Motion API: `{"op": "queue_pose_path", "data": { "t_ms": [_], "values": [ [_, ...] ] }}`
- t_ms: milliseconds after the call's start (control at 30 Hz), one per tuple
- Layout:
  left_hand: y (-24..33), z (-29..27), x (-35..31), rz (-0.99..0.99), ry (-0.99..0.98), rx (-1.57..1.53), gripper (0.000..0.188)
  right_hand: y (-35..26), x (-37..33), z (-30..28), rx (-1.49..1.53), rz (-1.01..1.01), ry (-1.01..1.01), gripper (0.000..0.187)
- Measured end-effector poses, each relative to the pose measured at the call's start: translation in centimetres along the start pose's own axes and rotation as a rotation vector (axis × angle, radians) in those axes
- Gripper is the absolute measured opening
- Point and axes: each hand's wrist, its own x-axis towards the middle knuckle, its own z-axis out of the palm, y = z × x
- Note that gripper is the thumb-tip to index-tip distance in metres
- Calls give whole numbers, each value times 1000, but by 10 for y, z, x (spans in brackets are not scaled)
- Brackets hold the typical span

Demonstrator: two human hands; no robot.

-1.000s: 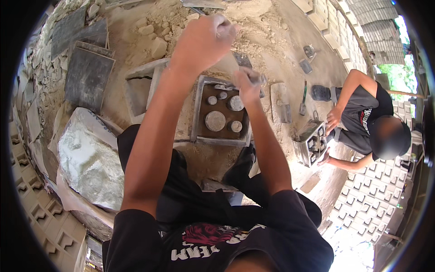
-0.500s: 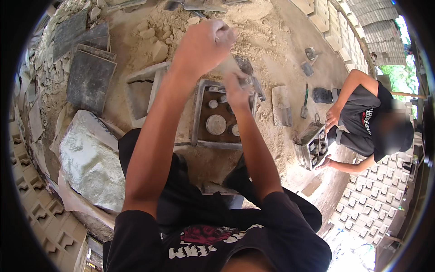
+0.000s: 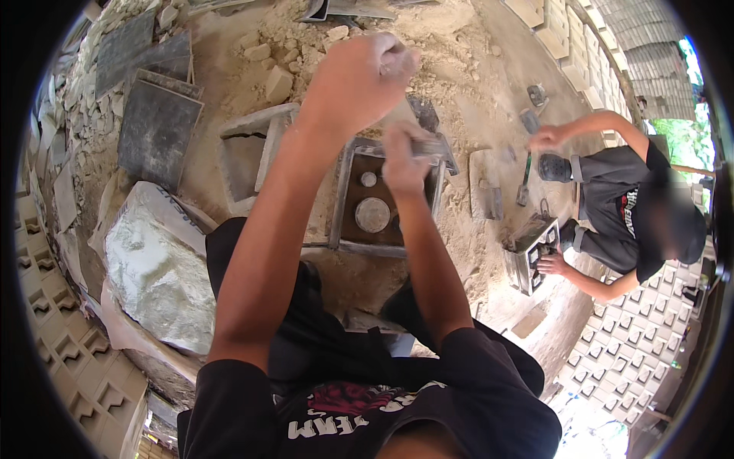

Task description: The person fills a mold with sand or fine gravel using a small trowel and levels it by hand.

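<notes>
My left hand [image 3: 375, 73] is a dusty fist raised above a rectangular grey mould frame [image 3: 342, 200]. A blurred pale thing [image 3: 397, 115], perhaps cloth, hangs below the fist. Lower and to its right, my right hand [image 3: 404, 162] closes around a flat grey piece [image 3: 427, 147], whose kind I cannot make out, over the frame's far right part. Inside the frame, a large pale disc [image 3: 372, 215] and a smaller pale disc [image 3: 368, 179] sit on a brown base. My right hand hides part of the interior.
To the left lie a cracked pale frame [image 3: 237, 164], dark slabs [image 3: 159, 130] and an open sack of whitish powder [image 3: 157, 264]. Loose sandy soil [image 3: 405, 46] spreads beyond. At right a co-worker [image 3: 627, 180] handles a box-shaped mould [image 3: 531, 256], near a small trowel [image 3: 524, 180].
My hands stay over the frame, with the right hand's grey piece showing more clearly. The whole view has shifted slightly. The co-worker's far hand has lifted off the box-shaped mould.
</notes>
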Motion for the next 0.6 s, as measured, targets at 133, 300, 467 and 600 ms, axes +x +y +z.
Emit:
{"op": "queue_pose_path", "data": {
  "t_ms": [133, 300, 467, 600],
  "values": [
    [-7, 7, 4, 6, 25, -13, 45, 13, 9, -3, -11, 11, 0, 13],
    [-8, 11, 3, 33, 30, -26, 43, 21, 5, -18, 71, -130, -75, 19],
    [2, 9, -2, 6, -1, -24, 42, -19, 13, -30, 102, 2, -130, 25],
    [-9, 16, 2, 48, 22, -47, 41, 2, 17, -22, -5, 101, -57, 29]
  ]
}}
